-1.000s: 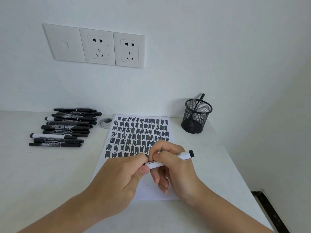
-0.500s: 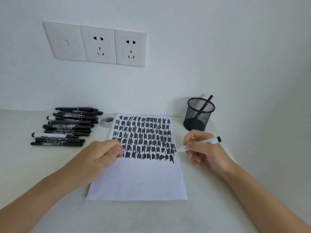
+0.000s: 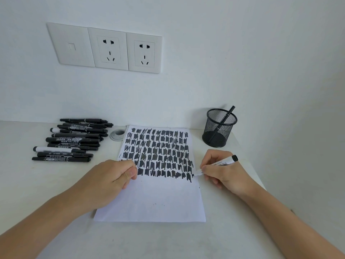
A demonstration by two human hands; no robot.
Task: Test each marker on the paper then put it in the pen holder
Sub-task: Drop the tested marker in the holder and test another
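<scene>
A white sheet of paper (image 3: pixel 155 200) lies on the white desk, its upper half filled with rows of black scribbles. My right hand (image 3: pixel 226 174) grips a white marker (image 3: pixel 222 162) like a pen, black end pointing up and right. Its bare tip touches the paper's right edge at the end of the lowest scribble row. My left hand (image 3: pixel 112 176) rests on the paper's left edge, fingers curled and thumb against forefinger; the cap pulled off earlier is hidden inside. A black mesh pen holder (image 3: pixel 219 131) stands at the back right with one black marker (image 3: pixel 228 114) leaning in it.
A pile of several black and white markers (image 3: pixel 74 141) lies at the back left of the desk. A round cable grommet (image 3: pixel 117 135) sits between the pile and the paper. Wall sockets (image 3: pixel 110 49) are above. The desk's right edge runs close behind my right forearm.
My hands pulled apart from the marker in front of me. The right hand carried the uncapped marker to the paper's right edge and set its tip down; the left settled on the left edge.
</scene>
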